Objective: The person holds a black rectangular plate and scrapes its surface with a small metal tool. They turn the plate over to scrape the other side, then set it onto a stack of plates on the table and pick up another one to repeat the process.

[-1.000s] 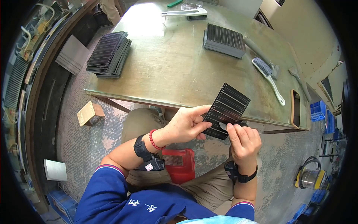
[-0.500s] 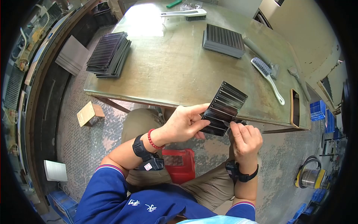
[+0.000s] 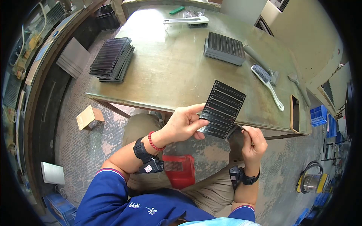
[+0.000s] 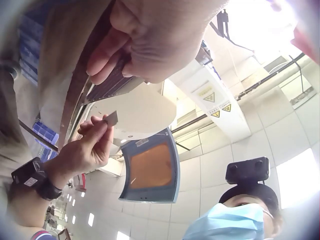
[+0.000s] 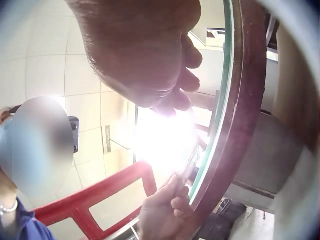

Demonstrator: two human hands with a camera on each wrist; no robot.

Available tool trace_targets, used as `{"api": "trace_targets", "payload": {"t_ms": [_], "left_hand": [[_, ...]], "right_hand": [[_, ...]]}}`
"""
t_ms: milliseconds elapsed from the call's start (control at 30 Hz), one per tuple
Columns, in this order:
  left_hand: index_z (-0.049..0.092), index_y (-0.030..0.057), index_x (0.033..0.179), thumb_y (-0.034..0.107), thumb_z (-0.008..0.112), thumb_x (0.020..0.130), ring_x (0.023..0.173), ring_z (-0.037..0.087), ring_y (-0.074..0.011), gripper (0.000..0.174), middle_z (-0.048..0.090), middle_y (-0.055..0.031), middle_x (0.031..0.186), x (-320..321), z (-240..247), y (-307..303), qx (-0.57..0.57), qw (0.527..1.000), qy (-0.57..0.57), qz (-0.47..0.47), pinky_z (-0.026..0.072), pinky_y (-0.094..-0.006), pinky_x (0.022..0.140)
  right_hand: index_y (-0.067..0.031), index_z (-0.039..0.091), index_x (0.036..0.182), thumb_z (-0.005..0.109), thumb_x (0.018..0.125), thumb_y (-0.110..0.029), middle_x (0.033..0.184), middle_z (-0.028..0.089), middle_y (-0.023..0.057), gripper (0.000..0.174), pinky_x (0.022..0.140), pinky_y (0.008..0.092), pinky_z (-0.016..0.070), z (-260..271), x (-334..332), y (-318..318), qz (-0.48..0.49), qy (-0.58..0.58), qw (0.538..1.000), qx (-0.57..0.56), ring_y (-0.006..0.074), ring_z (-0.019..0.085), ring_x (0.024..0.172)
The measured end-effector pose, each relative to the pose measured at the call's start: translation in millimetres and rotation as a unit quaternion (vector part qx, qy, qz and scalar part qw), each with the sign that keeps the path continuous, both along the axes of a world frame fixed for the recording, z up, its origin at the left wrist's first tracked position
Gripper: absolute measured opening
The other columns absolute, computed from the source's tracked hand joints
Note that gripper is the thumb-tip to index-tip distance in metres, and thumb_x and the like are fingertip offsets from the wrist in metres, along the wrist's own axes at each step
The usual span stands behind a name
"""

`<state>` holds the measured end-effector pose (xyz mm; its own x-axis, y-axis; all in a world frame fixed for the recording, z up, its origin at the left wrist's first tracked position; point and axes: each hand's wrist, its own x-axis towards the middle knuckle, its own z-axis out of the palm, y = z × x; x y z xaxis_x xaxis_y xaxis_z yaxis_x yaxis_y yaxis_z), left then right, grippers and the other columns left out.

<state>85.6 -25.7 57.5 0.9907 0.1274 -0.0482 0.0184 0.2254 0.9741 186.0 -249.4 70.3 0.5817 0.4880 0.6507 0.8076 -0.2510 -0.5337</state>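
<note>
My left hand (image 3: 183, 122) grips a thin black panel (image 3: 223, 109) by its left edge, thumb on the face and fingers behind. Rows of tiny holes and pale lines run across the panel, which is tilted over the table's front edge. Just right of its lower corner, my right hand (image 3: 254, 143) pinches a small flat grey blade-like piece (image 4: 111, 118) between thumb and fingers, apart from the panel. In the right wrist view, glare washes out much of the area around the left hand (image 5: 162, 212).
Stacks of similar panels stand on the table (image 3: 166, 71): a loose one (image 3: 111, 58) at left and a neat one (image 3: 225, 47) at back right. A white-handled brush (image 3: 267, 86) lies at right, another brush (image 3: 188, 20) at the back. A red stool (image 3: 180, 173) is below.
The right hand has drawn back from the panel's lower edge, down and to the right, with the grey piece. The panel has turned to show more of its face. The left hand keeps its grip.
</note>
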Motion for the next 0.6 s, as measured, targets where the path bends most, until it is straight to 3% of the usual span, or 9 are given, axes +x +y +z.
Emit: {"api": "trace_targets", "payload": {"t_ms": [133,200,333,400,467,500,600], "left_hand": [[0.045,0.0033,0.137,0.004,0.058,0.092,0.058,0.066,-0.0095,0.046,0.067,-0.0056,0.069,1.7,-2.5,-1.7,0.006,1.0,-0.004,-0.002,0.0535,-0.0211,0.052],[0.039,-0.0007,0.139,-0.001,0.055,0.092,0.064,0.067,-0.0118,0.05,0.069,-0.0084,0.081,1.6,-2.2,-0.8,-0.004,1.0,-0.001,-0.022,0.0563,-0.0215,0.057],[0.042,0.0002,0.137,0.002,0.056,0.093,0.064,0.067,-0.0111,0.047,0.069,-0.0074,0.079,2.3,-0.5,-6.1,0.002,1.0,0.006,-0.027,0.0554,-0.0209,0.056],[0.042,0.0014,0.137,0.003,0.056,0.093,0.065,0.067,-0.0101,0.046,0.068,-0.0063,0.079,2.9,-4.2,-10.3,0.001,0.999,0.0,-0.037,0.0551,-0.0209,0.056],[0.042,0.0019,0.137,0.003,0.056,0.093,0.065,0.067,-0.01,0.046,0.068,-0.006,0.078,3.4,-6.3,-16.1,0.009,0.999,-0.011,-0.045,0.0554,-0.0214,0.057],[0.042,0.002,0.136,0.004,0.056,0.093,0.065,0.068,-0.0107,0.045,0.068,-0.0056,0.077,2.5,-4.9,-18.6,0.034,0.998,-0.022,-0.045,0.0556,-0.0222,0.056],[0.042,0.0022,0.136,0.004,0.056,0.093,0.065,0.068,-0.0116,0.045,0.068,-0.0056,0.075,0.5,-3.7,-23.0,0.041,0.996,-0.03,-0.067,0.0557,-0.0228,0.056]], "right_hand": [[0.0015,0.065,0.095,0.062,0.085,0.004,0.079,0.064,0.0105,0.011,0.062,0.025,0.0469,-7.2,3.3,-4.1,-0.036,0.118,0.992,0.023,0.0169,0.06,0.069],[0.0018,0.065,0.095,0.062,0.086,0.004,0.08,0.065,0.0102,0.01,0.063,0.0247,0.0469,-10.2,4.7,-6.6,-0.027,0.116,0.993,0.023,0.0161,0.06,0.07],[0.0022,0.064,0.094,0.06,0.087,0.004,0.082,0.065,0.0105,0.008,0.064,0.0247,0.0466,-13.8,1.6,-3.2,-0.022,0.121,0.992,0.032,0.0161,0.06,0.071],[0.0018,0.062,0.094,0.066,0.084,0.001,0.083,0.063,0.0076,0.011,0.064,0.0239,0.0461,-19.8,1.0,-3.1,-0.021,0.118,0.992,0.032,0.0136,0.058,0.072],[-0.0001,0.061,0.095,0.076,0.076,-0.003,0.085,0.058,0.0027,0.024,0.065,0.0234,0.0461,-22.3,-3.4,-1.8,-0.051,0.166,0.983,0.062,0.011,0.056,0.072],[-0.0014,0.056,0.103,0.084,0.069,-0.007,0.09,0.053,0.0004,0.045,0.064,0.0205,0.0436,-26.3,-5.0,-2.6,-0.059,0.213,0.975,0.04,0.0075,0.051,0.073],[-0.0013,0.048,0.113,0.086,0.068,-0.008,0.092,0.052,0.0006,0.059,0.063,0.0184,0.0403,-31.5,-12.3,18.5,-0.027,0.226,0.965,0.131,0.0058,0.046,0.073]]}}
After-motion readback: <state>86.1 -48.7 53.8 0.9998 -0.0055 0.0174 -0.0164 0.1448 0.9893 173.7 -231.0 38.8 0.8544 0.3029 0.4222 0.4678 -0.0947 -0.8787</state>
